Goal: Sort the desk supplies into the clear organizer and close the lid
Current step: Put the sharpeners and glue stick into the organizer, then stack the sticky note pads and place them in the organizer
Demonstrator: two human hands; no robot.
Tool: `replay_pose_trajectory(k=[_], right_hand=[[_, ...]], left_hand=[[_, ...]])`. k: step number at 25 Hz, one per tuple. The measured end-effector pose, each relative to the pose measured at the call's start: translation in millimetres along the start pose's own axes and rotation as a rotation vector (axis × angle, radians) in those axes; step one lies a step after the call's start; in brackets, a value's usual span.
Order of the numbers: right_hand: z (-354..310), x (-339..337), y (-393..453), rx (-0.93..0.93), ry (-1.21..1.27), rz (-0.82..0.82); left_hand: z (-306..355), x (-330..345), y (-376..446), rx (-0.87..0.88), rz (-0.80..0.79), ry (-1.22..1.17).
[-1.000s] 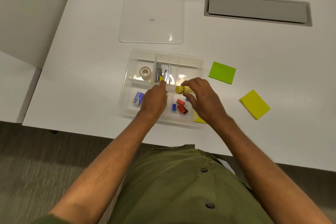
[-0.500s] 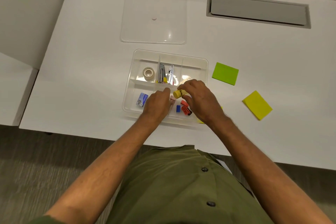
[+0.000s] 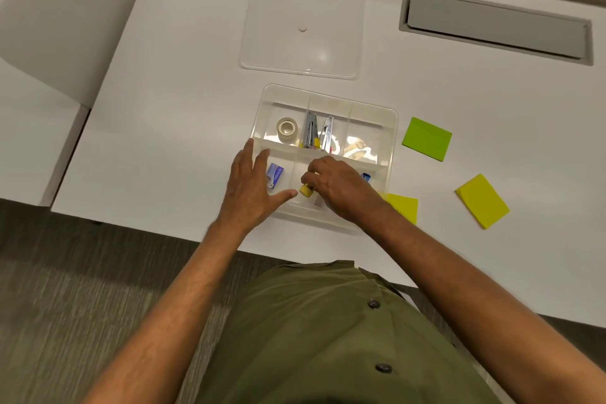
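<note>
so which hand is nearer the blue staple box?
Left. The left hand lies open right beside the blue staple box, its fingers almost touching it. The right hand is one compartment over, closed on a yellow tube.

The white desk (image 3: 170, 128) carries a clear organizer (image 3: 392, 128) near its front edge. Behind it lies the clear lid (image 3: 301, 31), flat. To the right lie a green sticky-note pad (image 3: 427, 138) and two yellow pads (image 3: 482, 201) (image 3: 402, 207).
</note>
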State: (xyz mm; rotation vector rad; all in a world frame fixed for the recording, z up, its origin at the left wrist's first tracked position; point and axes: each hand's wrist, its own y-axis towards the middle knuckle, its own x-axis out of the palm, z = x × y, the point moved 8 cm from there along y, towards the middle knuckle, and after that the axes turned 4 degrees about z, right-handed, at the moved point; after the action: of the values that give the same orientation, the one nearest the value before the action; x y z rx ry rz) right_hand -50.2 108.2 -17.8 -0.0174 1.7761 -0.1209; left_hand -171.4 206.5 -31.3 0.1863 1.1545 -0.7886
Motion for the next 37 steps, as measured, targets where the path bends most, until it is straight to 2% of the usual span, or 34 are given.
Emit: replay_pose_trajectory(k=[4,11,15,18,22,27,32,34,37], right_hand=[[-5,12,3,-0.038,-0.025,-0.081],[-3,20,2,-0.009,0.062,-0.094],[1,7,-7,0.014,0.122,0.004],[17,-18,-24,0.065,0.178,0.195],[67,-46,-66,0.296,0.217,0.441],[134,-51,-138,0.566,0.241,0.600],[191,-30,-208,0.773,0.262,0.534],[211,-16,-231,0.853,0.256,0.473],[236,1,-258,0.982,0.274,0.341]], left_hand=[[-2,6,-3,0.007,-0.054,0.032],[-1,5,-2,0.004,-0.068,0.059],[2,4,0,0.004,-0.071,0.094],[11,2,0,0.037,-0.029,0.140],[52,-1,-1,0.134,0.089,0.105],[142,25,-17,0.394,0.066,0.017],[234,71,-42,0.678,-0.031,0.102],[258,96,-47,0.744,-0.157,0.141],[271,141,-45,0.733,-0.356,0.318]])
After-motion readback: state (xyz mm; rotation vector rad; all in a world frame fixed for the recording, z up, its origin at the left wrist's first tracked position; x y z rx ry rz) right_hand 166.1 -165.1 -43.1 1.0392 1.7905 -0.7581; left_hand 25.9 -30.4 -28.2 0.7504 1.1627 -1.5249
